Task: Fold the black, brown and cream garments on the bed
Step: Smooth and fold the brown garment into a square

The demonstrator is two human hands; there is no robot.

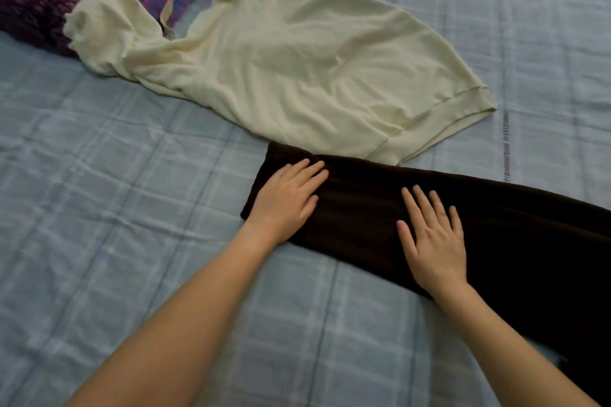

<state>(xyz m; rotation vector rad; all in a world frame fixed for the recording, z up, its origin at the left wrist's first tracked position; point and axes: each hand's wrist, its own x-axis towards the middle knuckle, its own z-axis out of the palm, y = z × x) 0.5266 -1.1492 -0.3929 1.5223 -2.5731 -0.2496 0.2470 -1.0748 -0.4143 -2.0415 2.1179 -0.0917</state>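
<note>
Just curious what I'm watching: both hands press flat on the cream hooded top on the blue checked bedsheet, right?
No: the head view shows the left hand and right hand pressing flat on the long dark brown garment; the cream hooded top lies beyond it on the blue checked bedsheet.

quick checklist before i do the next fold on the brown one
1. Left hand and right hand flat on the brown garment: ok.
2. Fabric around the hands lies smooth: ok.
3. Whole brown garment in view: not ok, it runs off the right edge.
4. Brown garment clear of the cream hoodie: not ok, the hem touches it.
5. Black garment located: cannot tell, none visible.
</note>
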